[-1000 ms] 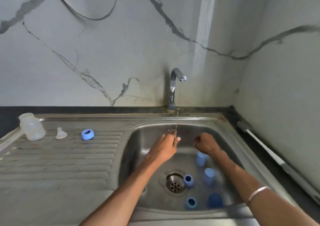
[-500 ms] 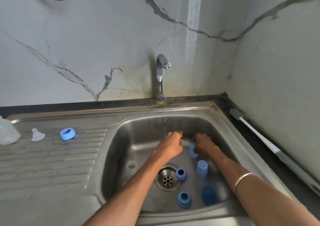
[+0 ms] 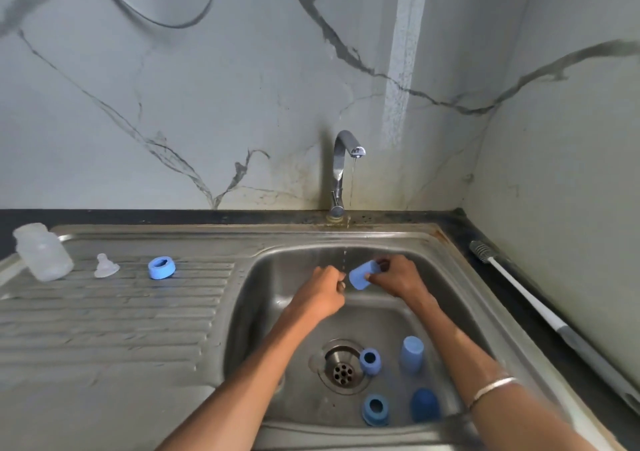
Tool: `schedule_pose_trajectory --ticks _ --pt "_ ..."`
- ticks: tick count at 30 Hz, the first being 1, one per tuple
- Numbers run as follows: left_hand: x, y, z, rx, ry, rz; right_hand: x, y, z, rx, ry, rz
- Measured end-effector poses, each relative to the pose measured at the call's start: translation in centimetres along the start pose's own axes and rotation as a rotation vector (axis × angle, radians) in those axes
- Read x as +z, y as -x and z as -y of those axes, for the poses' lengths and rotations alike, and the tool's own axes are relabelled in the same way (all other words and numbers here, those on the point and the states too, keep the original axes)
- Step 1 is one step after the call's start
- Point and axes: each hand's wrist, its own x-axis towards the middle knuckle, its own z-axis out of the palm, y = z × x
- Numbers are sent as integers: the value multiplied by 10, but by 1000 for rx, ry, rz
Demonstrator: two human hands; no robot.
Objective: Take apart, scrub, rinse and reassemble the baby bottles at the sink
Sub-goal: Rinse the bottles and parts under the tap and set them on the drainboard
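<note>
Water runs in a thin stream from the tap [image 3: 348,159] into a steel sink [image 3: 263,312]. A pale blue bottle cap [image 3: 360,276] is pinched at one end by the fingers of the right hand [image 3: 394,277] and held tilted just beside the stream, above the back of the basin. The left hand [image 3: 320,293] is curled beside it; whether anything is gripped in it cannot be told. Four more blue parts lie near the drain [image 3: 343,367]. On the drainer a clear bottle [image 3: 43,253], a teat [image 3: 105,266] and a blue ring [image 3: 161,268] are set out. A bottle brush [image 3: 519,298] lies on the worktop at right. For a good rinse, the cap's open end would best be turned under the stream, rotated, then emptied.
</note>
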Motion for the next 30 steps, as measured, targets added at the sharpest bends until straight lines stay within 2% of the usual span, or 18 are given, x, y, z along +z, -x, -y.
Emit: schedule_pose_trajectory --ticks 4,7,11,16,19,24,27,30 --pt "-10 4 11 5 46 -157 6 0 31 -64 -166 -34" --pt "-18 3 12 13 82 -232 16 -4 43 -47 -248 -39" --pt "-19 -4 20 17 128 -321 28 -8 43 -14 -328 -63" --pt "-17 -15 25 26 207 -431 32 -9 32 -55 -426 -116" --pt "-13 -18 25 97 349 -436 31 -10 32 2 -557 -87" --pt "-9 -21 24 139 447 -466 29 -10 30 28 -589 -25" --pt "-9 -23 25 115 514 -479 25 -9 31 -2 -812 16" --pt "-7 -27 26 69 613 -479 20 -8 31 -39 -917 114"
